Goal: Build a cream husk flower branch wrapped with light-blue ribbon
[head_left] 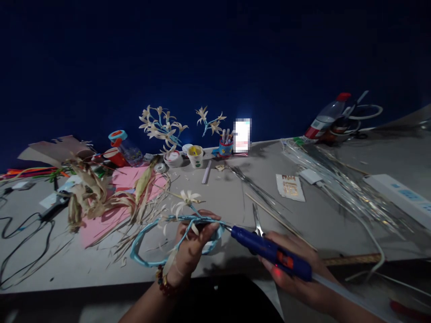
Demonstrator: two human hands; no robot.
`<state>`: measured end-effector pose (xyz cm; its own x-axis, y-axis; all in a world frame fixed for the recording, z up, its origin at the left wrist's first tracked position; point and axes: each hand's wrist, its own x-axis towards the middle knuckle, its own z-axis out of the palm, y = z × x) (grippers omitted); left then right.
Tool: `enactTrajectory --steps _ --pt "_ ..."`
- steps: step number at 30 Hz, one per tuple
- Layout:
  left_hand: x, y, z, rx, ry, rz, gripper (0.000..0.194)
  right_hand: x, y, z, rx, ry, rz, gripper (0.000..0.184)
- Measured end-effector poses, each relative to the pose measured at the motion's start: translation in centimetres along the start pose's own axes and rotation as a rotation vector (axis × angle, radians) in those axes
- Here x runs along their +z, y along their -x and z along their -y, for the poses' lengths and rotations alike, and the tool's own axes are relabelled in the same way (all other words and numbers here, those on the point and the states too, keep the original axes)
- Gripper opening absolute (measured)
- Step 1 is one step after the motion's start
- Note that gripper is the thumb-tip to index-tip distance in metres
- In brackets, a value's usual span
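Note:
My left hand (195,237) is closed around the upper side of a light-blue wrapped wreath ring (136,244), fingers pinched near its right end. Pale husk-like flowers (188,198) on blue stems stick out from the ring around that hand. In my right hand (296,269) lies a dark-blue hot glue gun (266,246), its metal nozzle pointing left. The nozzle tip touches or nearly touches the ring just right of my left fingertips; I cannot tell which. A small red light glows on the gun's side. Scissors (257,220) lie on the table behind the gun.
Dried husks (89,193) and pink paper (101,229) cover the left side. Flower sprays (161,123), a paper cup (195,157), a pen holder (225,147) and a lit screen (242,136) stand at the back. Wires (256,186), a bottle (328,117) and a power strip (400,193) are rightward.

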<state>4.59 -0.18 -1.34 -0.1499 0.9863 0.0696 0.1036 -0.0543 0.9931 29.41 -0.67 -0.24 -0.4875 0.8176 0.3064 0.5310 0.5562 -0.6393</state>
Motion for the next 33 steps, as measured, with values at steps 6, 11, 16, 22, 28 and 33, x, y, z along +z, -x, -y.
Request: enactTrajectory --steps 6,11,16,22,28,33 --pt "0.14 -0.03 0.00 -0.027 0.021 -0.029 0.014 0.08 0.28 -0.44 -0.028 0.032 -0.005 0.029" --pt "0.15 -0.07 -0.06 -0.023 0.020 -0.025 0.012 -0.15 0.38 -0.33 0.001 0.017 0.002 0.029" --pt "0.08 -0.08 -0.11 0.004 0.046 -0.007 0.009 -0.05 0.32 -0.28 -0.024 0.044 0.008 0.032" --pt "0.06 -0.12 -0.21 0.013 0.031 -0.013 0.008 0.08 0.56 -0.47 -0.010 0.051 0.004 0.029" --pt "0.00 -0.02 -0.08 0.000 0.016 -0.019 0.010 -0.09 0.59 -0.52 -0.032 0.037 -0.005 0.032" --pt "-0.05 -0.12 -0.37 0.013 0.050 -0.027 0.009 -0.10 0.66 -0.63 -0.026 0.030 -0.022 0.032"
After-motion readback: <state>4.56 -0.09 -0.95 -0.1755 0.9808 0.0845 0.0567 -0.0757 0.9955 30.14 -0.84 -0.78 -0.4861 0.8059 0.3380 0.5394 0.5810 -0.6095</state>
